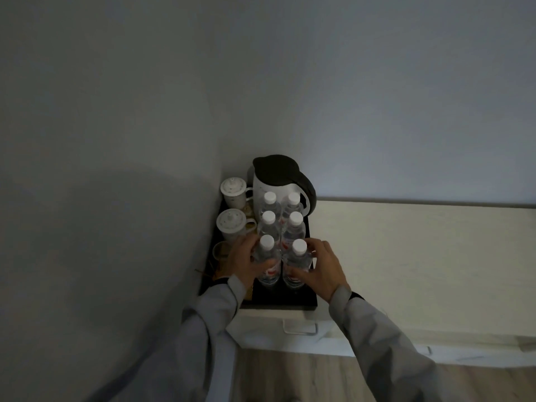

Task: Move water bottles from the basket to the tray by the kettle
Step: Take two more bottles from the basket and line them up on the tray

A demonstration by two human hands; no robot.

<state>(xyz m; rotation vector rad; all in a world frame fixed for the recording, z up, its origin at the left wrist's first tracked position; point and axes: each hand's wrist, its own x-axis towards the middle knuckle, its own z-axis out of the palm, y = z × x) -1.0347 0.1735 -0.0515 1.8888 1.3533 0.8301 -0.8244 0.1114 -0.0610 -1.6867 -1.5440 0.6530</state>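
Step in hand, as I judge it: seating the near pair of bottles on the tray [301, 300]. Six bottles stand upright in two cols, three rows, directly near-side of the kettle [278, 181]. Basket not in view.

Procedure: I keep both bottles vertical, press bases flat, nudge them up to the middle row w/o knocking it, then let go outward, one side at a time.

Pose: left hand [243, 262] wraps the near-left bottle [268, 262], fingers curled round its body. Right hand [322, 271] holds the near-right bottle [297, 265], thumb across the label. Both forearms reach in from the near edge, sleeves to wrist. Two lidded cups [232, 207] sit left of the cols; avoid them.
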